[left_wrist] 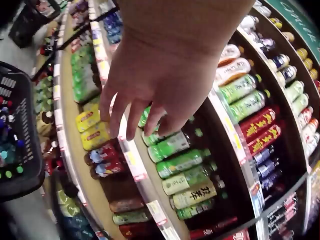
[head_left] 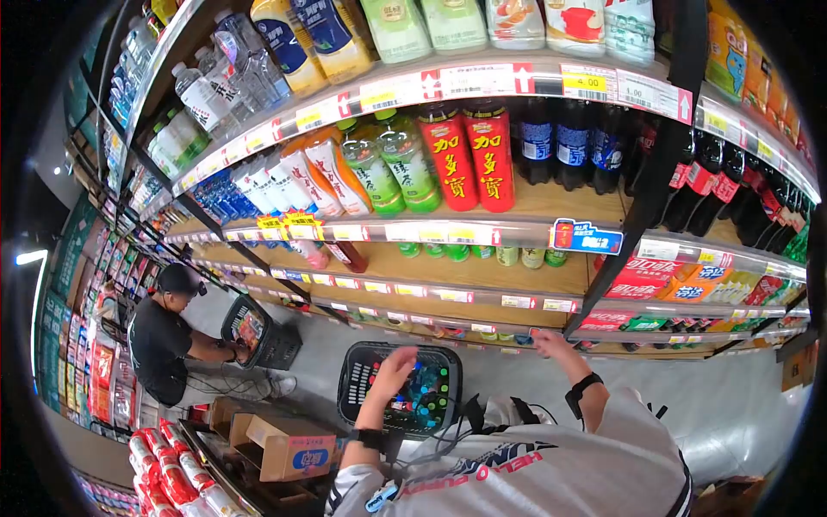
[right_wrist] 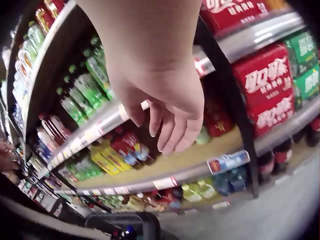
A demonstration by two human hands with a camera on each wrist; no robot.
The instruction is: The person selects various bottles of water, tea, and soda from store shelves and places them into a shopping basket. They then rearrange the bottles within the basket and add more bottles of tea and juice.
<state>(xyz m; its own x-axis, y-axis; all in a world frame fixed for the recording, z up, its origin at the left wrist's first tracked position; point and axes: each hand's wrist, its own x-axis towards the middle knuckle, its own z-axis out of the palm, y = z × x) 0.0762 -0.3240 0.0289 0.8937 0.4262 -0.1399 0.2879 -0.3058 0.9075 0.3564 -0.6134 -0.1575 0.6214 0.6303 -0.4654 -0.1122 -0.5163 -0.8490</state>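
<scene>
The left hand (head_left: 393, 376) is raised over a black basket (head_left: 351, 403) of bottles in the head view, holding nothing. In the left wrist view that hand (left_wrist: 155, 90) hangs with loosely bent, spread fingers against a backdrop of green bottles (left_wrist: 181, 162). The right hand (head_left: 556, 346) is held out in front of the lower shelves, also holding nothing. Seen from the right wrist, its fingers (right_wrist: 172, 131) droop loosely, with red cartons (right_wrist: 265, 85) and yellow packs (right_wrist: 111, 159) beyond. No contact with any product shows.
Shelves of drinks (head_left: 482, 159) curve across the front, with price rails (head_left: 431, 232) along their edges. At the left, a person in black (head_left: 164, 336) crouches by another basket (head_left: 280, 349). An open cardboard box (head_left: 284, 448) and red-and-white packs (head_left: 177, 474) stand at the lower left.
</scene>
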